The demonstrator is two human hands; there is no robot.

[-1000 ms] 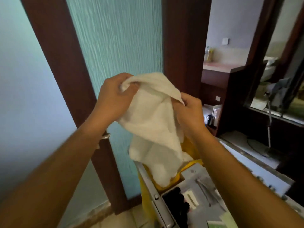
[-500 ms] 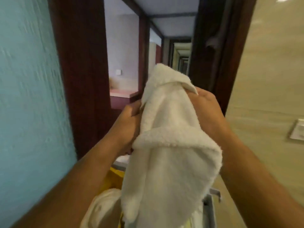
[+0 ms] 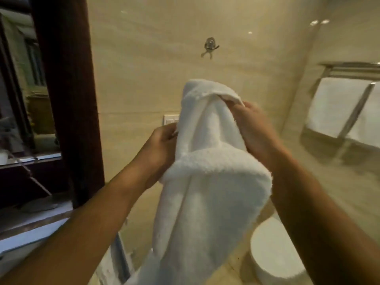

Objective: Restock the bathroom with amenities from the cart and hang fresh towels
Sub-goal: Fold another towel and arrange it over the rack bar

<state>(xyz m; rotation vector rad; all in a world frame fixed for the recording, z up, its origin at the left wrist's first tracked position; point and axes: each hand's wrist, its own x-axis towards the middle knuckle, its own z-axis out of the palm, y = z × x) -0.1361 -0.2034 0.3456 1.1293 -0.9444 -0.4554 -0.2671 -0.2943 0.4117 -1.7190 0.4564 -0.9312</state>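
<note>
A white terry towel (image 3: 209, 192) hangs bunched in front of me, its top fold at chest height and its lower part draping down out of frame. My left hand (image 3: 160, 145) grips the towel's left edge. My right hand (image 3: 255, 130) pinches the upper right corner, with the fingers partly hidden by the cloth. On the beige tiled wall ahead sits a small chrome hook (image 3: 209, 47), above and beyond the towel. A metal towel rack (image 3: 349, 68) at the right holds white towels (image 3: 335, 105).
A dark wooden door frame (image 3: 67, 95) stands at the left, with a room beyond it. A wall switch plate (image 3: 169, 119) shows just behind the towel. A white toilet lid (image 3: 273, 249) lies low at the right.
The view has swung right from the cart and hallway into the bathroom. Both hands keep hold of the towel, which stays raised in front of me.
</note>
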